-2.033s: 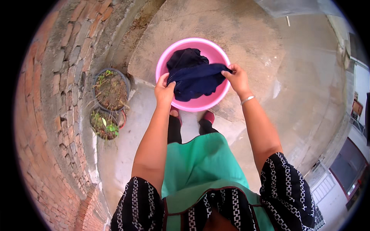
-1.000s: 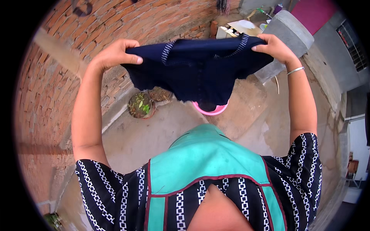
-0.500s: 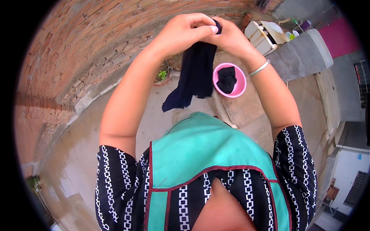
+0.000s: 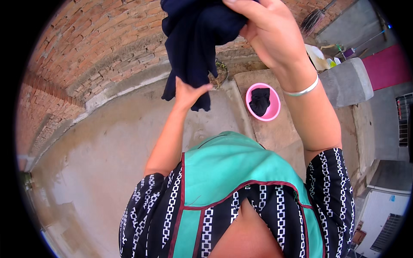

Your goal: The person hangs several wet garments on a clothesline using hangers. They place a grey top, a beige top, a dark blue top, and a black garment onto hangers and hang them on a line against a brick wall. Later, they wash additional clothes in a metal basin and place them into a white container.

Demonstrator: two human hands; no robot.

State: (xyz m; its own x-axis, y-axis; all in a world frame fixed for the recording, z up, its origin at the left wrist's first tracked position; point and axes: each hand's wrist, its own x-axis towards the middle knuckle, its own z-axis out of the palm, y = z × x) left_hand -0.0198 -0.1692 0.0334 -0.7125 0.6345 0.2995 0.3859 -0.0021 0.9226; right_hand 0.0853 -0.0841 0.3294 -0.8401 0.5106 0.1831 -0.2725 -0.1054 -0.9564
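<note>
Before the red brick wall (image 4: 112, 47), I see the dark navy fabric garment (image 4: 189, 34) hanging, long axis near upright, loose ends downward. The left hand (image 4: 186, 95) is at its lower folds; I cannot tell its grip. The right hand (image 4: 277, 36) clamps the upper part. Together half a second ago, the hands are now apart. Rightward, a round pink plastic basin (image 4: 272, 111) holding black cloth (image 4: 260, 102) sits on brownish concrete (image 4: 275, 134).

This looks like a home's outdoor yard: brick wall (image 4: 107, 43) at upper left, damp concrete ground (image 4: 90, 155) below, broom (image 4: 313, 20) at upper right, pink plastic basin (image 4: 274, 109) right of centre.
</note>
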